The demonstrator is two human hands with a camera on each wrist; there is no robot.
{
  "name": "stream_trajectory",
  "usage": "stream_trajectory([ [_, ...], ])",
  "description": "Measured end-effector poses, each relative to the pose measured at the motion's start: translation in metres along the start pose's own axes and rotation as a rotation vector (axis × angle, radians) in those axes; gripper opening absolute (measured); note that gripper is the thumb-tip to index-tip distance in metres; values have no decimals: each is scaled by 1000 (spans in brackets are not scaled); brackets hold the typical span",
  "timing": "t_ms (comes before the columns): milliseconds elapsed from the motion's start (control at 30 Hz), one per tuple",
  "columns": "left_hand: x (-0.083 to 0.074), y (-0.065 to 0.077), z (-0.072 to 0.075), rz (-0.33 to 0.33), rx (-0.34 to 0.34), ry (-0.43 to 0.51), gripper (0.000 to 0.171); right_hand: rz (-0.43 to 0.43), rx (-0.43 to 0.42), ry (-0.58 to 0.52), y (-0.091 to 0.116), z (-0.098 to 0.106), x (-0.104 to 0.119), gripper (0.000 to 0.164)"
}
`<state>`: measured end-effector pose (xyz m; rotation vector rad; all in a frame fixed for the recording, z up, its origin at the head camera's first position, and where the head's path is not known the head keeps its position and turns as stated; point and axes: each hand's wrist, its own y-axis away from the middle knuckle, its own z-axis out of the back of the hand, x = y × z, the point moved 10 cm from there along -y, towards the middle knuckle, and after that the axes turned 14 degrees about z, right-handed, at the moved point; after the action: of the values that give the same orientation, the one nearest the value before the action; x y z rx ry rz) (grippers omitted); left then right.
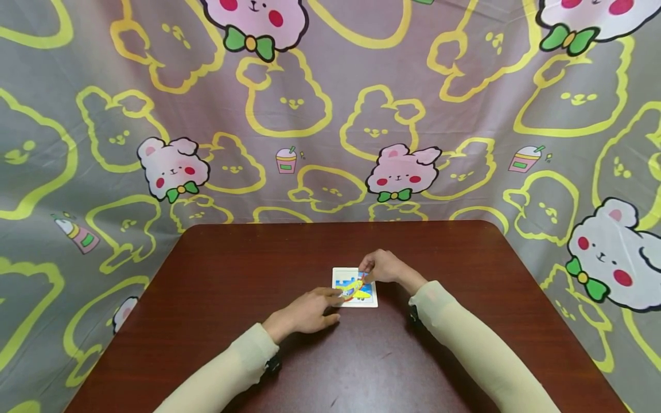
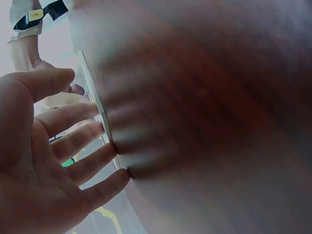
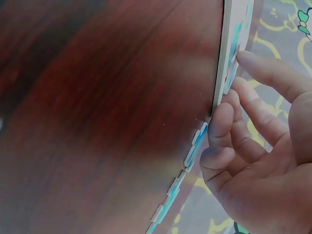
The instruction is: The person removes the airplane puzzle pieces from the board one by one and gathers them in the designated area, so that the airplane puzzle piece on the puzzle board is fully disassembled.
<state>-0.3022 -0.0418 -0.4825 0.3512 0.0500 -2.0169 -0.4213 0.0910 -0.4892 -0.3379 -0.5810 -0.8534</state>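
Note:
A jigsaw puzzle [image 1: 355, 296] in a white-rimmed tray lies on the table, showing a yellow airplane on blue. Spread and nearly straight, the fingers of my left hand [image 1: 311, 310] rest at the tray's left edge; in the left wrist view that hand [image 2: 53, 151] touches the thin board edge [image 2: 100, 107]. At the upper right corner, my right hand [image 1: 386, 267] pinches a puzzle piece [image 3: 231, 73] against the picture, its other fingers curled. Part of that piece is hidden by the fingers. Loose puzzle pieces [image 3: 168, 199] lie beside the tray in the right wrist view.
The puzzle rests on a dark reddish-brown wooden table [image 1: 248, 252] with rounded back corners. Behind and beside it hangs a grey curtain [image 1: 320, 149] printed with cartoon bears and yellow outlines.

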Motion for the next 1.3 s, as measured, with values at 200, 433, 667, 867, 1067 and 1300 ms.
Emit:
stream_trajectory([
  [200, 0, 0, 0, -3, 1, 5, 44, -12, 16, 5, 0, -1, 0, 19],
  [433, -1, 1, 1, -12, -4, 7, 43, -9, 20, -33, -1, -2, 2, 20],
  [667, -1, 0, 1, -15, -8, 8, 43, 14, -9, -84, -1, -1, 2, 15],
  [867, -1, 0, 1, -14, -7, 8, 44, 57, -51, -137, -2, 3, 3, 12],
  [1067, -2, 1, 2, -16, 2, 10, 45, 40, -70, -180, 0, 4, -2, 13],
  [1300, -1, 2, 0, -13, 12, 1, 48, -1, -77, -235, 1, 4, -9, 16],
])
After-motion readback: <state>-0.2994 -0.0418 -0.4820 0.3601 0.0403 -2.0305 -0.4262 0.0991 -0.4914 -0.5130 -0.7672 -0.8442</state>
